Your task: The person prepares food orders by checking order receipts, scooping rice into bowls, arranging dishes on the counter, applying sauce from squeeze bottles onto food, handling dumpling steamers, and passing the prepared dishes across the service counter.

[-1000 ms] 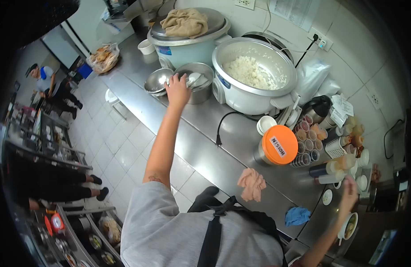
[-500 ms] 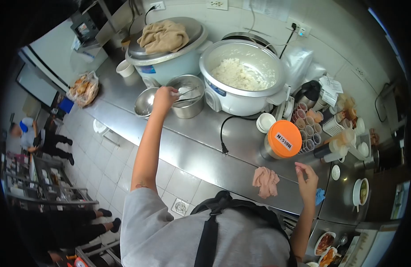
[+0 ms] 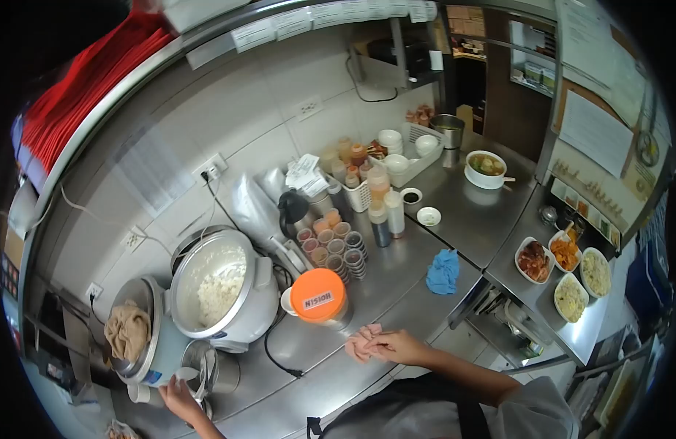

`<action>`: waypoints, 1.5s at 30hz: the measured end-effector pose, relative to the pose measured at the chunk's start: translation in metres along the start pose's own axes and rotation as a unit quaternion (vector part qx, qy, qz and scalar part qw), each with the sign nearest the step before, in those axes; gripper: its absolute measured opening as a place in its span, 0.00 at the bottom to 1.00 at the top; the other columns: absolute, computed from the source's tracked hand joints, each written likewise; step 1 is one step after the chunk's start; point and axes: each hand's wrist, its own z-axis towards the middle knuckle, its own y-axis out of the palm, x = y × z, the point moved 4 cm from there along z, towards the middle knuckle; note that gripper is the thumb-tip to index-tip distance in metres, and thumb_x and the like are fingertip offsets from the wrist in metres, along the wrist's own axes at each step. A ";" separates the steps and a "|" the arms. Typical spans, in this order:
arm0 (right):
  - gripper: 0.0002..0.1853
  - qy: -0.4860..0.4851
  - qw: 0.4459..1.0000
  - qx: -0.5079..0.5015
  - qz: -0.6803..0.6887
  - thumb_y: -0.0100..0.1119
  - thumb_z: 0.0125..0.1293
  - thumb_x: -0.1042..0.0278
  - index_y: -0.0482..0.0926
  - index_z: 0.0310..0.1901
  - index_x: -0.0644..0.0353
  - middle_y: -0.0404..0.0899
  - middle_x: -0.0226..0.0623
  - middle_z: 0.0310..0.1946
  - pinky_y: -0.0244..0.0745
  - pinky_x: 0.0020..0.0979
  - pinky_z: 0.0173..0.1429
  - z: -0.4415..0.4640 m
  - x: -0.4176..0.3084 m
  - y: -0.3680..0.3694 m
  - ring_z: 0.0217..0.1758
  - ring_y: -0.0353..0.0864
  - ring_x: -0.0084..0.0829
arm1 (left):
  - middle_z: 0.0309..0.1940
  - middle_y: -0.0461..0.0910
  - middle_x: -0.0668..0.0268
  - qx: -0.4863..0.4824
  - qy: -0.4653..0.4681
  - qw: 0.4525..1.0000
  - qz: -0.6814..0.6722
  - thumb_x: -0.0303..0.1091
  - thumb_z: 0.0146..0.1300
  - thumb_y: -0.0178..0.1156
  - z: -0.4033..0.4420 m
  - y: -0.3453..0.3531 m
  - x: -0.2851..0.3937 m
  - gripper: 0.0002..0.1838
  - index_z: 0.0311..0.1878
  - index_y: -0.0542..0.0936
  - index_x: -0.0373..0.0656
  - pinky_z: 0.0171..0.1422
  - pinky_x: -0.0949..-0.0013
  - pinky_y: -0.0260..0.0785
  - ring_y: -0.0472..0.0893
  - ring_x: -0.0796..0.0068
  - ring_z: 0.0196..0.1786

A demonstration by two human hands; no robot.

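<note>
At the lower left, my left hand [image 3: 178, 399] is closed on a utensil with a white end [image 3: 186, 373], beside a metal pot [image 3: 227, 373]. More metal utensils lean in that pot; the grip is partly hidden. My right hand [image 3: 404, 347] pinches a crumpled pink cloth [image 3: 362, 344] at the counter's front edge. Just behind the cloth stands a container with an orange lid [image 3: 320, 295], labelled HOISIN. A white rice cooker [image 3: 263, 296], uncovered, holds cooked rice [image 3: 221, 291].
A second cooker [image 3: 161, 351] carries a brown cloth [image 3: 127, 333] on its lid. Small sauce cups [image 3: 336, 249] and squeeze bottles [image 3: 379, 219] stand behind the orange lid. Further right are a blue cloth [image 3: 443, 272], a soup bowl [image 3: 486, 172] and several food dishes [image 3: 534, 261].
The view has turned to the right. My right hand has moved from beside the pink cloth onto it and grasped it. My left hand stays by the metal pot.
</note>
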 end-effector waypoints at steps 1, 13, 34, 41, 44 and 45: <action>0.12 0.034 0.999 -0.011 0.016 0.56 0.63 0.67 0.82 0.47 0.52 0.82 0.42 0.35 0.76 0.30 0.43 -0.008 0.000 -0.006 0.36 0.83 0.32 | 0.35 0.72 0.60 0.043 0.011 0.999 -0.027 0.22 0.52 0.65 0.000 -0.010 0.011 0.14 0.44 0.84 0.40 0.41 0.62 0.68 0.75 0.61 0.35; 0.28 0.005 0.913 0.130 0.385 0.46 0.75 0.62 0.53 0.72 0.59 0.69 0.38 0.61 0.64 0.30 0.66 -0.053 0.003 -0.083 0.61 0.70 0.25 | 0.38 0.74 0.72 -0.393 -0.403 0.417 -0.714 0.41 0.67 0.59 -0.213 0.046 0.434 0.13 0.48 0.75 0.42 0.46 0.79 0.70 0.74 0.83 0.39; 0.28 0.418 0.719 0.441 -0.337 0.53 0.61 0.79 0.73 0.62 0.43 0.76 0.43 0.32 0.73 0.40 0.41 -0.508 0.079 -0.402 0.33 0.77 0.43 | 0.34 0.81 0.58 -0.785 0.252 0.367 -0.431 0.40 0.74 0.41 -0.529 -0.002 0.796 0.25 0.69 0.62 0.36 0.38 0.70 0.75 0.81 0.71 0.29; 0.27 0.445 0.721 0.380 -0.370 0.56 0.60 0.78 0.74 0.61 0.41 0.75 0.40 0.32 0.74 0.40 0.42 -0.494 0.089 -0.391 0.35 0.78 0.42 | 0.26 0.78 0.56 -0.840 0.207 0.317 -0.389 0.31 0.71 0.42 -0.543 -0.020 0.819 0.25 0.69 0.52 0.36 0.26 0.70 0.76 0.80 0.71 0.22; 0.26 0.478 0.709 0.386 -0.346 0.54 0.62 0.76 0.73 0.62 0.42 0.73 0.43 0.32 0.72 0.41 0.43 -0.499 0.091 -0.388 0.36 0.76 0.44 | 0.24 0.76 0.59 -0.874 0.081 0.256 -0.405 0.28 0.71 0.44 -0.571 -0.021 0.795 0.14 0.56 0.56 0.38 0.21 0.70 0.73 0.78 0.73 0.20; 0.26 0.482 0.706 0.394 -0.338 0.53 0.63 0.75 0.72 0.63 0.42 0.72 0.45 0.33 0.70 0.41 0.45 -0.506 0.096 -0.386 0.38 0.75 0.44 | 0.24 0.76 0.59 -0.876 0.056 0.246 -0.411 0.29 0.71 0.44 -0.581 -0.019 0.791 0.13 0.54 0.56 0.39 0.20 0.70 0.73 0.78 0.74 0.19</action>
